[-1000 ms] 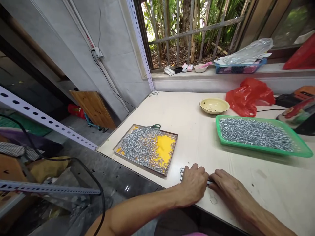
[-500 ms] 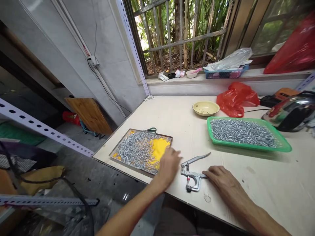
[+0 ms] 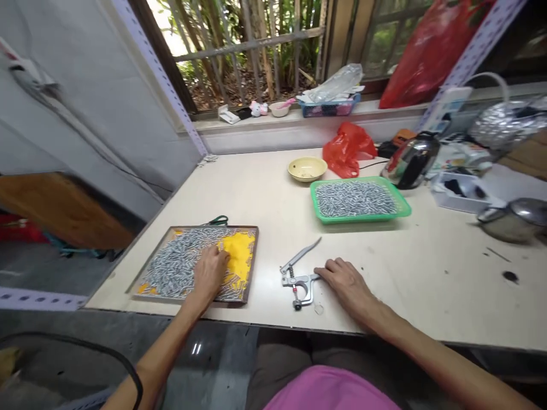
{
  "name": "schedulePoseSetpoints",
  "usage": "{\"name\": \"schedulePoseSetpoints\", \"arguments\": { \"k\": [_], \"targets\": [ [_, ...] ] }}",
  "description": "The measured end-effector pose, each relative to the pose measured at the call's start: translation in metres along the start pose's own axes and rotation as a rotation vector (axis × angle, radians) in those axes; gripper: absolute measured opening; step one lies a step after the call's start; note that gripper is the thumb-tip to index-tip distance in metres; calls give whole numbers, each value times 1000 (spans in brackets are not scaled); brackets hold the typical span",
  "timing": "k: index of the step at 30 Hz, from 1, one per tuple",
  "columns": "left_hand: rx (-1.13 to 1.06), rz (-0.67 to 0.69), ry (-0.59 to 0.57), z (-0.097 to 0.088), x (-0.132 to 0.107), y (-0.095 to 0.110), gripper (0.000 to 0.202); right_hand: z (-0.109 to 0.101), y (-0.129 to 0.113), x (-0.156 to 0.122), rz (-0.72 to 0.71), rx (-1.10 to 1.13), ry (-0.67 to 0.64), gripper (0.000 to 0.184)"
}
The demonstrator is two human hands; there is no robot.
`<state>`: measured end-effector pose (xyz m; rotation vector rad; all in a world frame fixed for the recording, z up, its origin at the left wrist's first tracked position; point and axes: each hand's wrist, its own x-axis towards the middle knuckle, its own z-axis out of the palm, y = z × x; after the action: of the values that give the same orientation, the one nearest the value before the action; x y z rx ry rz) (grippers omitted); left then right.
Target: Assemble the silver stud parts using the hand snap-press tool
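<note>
My left hand [image 3: 210, 272] is over the shallow tray [image 3: 252, 265], fingers curled down among small silvery screw-like metal pieces [image 3: 175, 259] at the border of the bare yellow lining [image 3: 239, 253]. What its fingertips hold, if anything, is too small to make out. On the table to the right lie metal snap pliers [image 3: 304, 282], with their upper handle swung up, a spring near the pivot and a black knob at the lower jaw. My right hand [image 3: 346, 283] rests on the table, thumb and fingers closed on the end of the pliers' lower handle.
A green basket [image 3: 363, 218] full of similar metal pieces stands farther back. Behind it are a cream bowl [image 3: 306, 169], a red plastic bag [image 3: 348, 149] and a kettle [image 3: 414, 159]. Dark-handled scissors [image 3: 220, 220] lie behind the tray. The table's front edge runs close to my lap.
My left hand has gone from the tray's right edge to over the metal pieces inside it. My right hand stays at the pliers. The view has turned to the right.
</note>
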<state>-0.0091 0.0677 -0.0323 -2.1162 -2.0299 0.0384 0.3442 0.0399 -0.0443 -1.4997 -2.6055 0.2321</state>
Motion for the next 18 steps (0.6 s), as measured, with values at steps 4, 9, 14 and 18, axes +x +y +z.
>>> {"name": "schedulePoseSetpoints", "arguments": {
  "k": [4, 9, 14, 18],
  "targets": [
    [-34, 24, 0, 6, 3, -8, 31, -7, -6, 2, 42, -26, -54, 26],
    [-72, -7, -18, 1, 1, -10, 30, -9, -16, -3, -86, -57, 79, 35],
    [-125, 0, 83, -13, -1, -3, 30, -22, -33, 13, -477, -65, 4, 19],
    [-383, -73, 180, -26, -4, 0, 27, -29, -38, 38, -712, -112, -148, 15]
  ]
}}
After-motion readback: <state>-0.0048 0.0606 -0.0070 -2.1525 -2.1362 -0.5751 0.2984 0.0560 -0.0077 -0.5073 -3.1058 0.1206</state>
